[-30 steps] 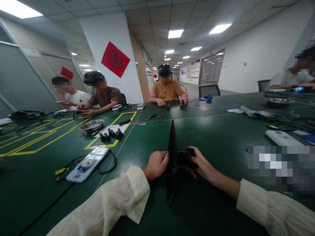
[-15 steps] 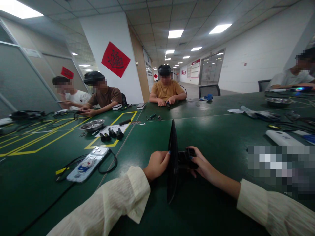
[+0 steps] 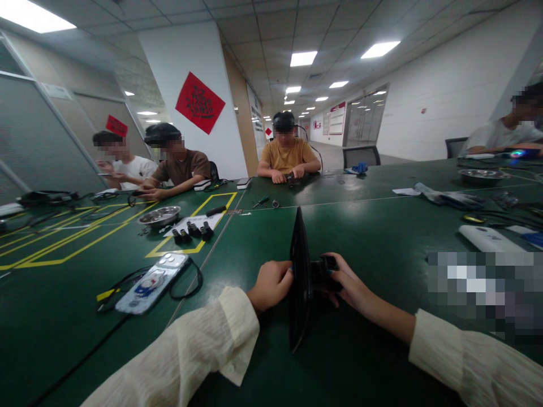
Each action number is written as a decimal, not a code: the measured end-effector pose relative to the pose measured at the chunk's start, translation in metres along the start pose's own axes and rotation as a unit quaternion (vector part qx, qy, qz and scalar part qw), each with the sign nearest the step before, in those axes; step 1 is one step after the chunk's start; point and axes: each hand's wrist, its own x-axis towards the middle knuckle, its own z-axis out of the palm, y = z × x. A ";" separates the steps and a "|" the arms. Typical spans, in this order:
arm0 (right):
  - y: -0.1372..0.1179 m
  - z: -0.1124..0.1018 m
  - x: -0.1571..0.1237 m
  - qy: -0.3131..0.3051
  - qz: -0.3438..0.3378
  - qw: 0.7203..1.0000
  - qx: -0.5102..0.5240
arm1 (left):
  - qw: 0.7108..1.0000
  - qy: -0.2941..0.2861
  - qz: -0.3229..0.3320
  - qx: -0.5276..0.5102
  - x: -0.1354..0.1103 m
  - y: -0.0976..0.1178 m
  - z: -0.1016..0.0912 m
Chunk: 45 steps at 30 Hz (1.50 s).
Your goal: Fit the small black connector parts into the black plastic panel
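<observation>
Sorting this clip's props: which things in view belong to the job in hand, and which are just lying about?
In the job:
- black panel, touched by the left hand
- black block, held by the right hand

Apparently just lying about:
- phone
- left bowl
- black parts (link unclear)

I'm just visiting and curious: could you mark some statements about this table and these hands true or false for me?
1. The left hand touches a flat black panel. True.
2. A phone lies on the table with its camera lenses facing down. False: they face up.
3. The right hand rests on the phone. False: it holds a black part on the panel's right side.
4. The panel lies flat on the table. False: it is upright, seen nearly edge-on.
5. The lines marked on the table are yellow. True.
6. The person directly across wears dark headgear. True.
</observation>
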 end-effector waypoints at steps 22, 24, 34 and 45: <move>-0.004 0.001 -0.002 -0.002 0.003 1.000 -0.006 | 1.000 0.009 0.002 -0.019 0.000 -0.004 0.003; -0.003 0.000 -0.002 -0.001 0.001 1.000 -0.009 | 1.000 0.008 0.004 -0.018 0.000 -0.003 0.002; -0.002 0.000 -0.001 0.001 0.005 1.000 -0.010 | 1.000 0.008 -0.008 -0.026 0.000 -0.004 0.002; -0.001 0.000 -0.001 -0.009 -0.001 1.000 -0.006 | 0.999 0.010 -0.015 -0.043 0.002 -0.004 0.003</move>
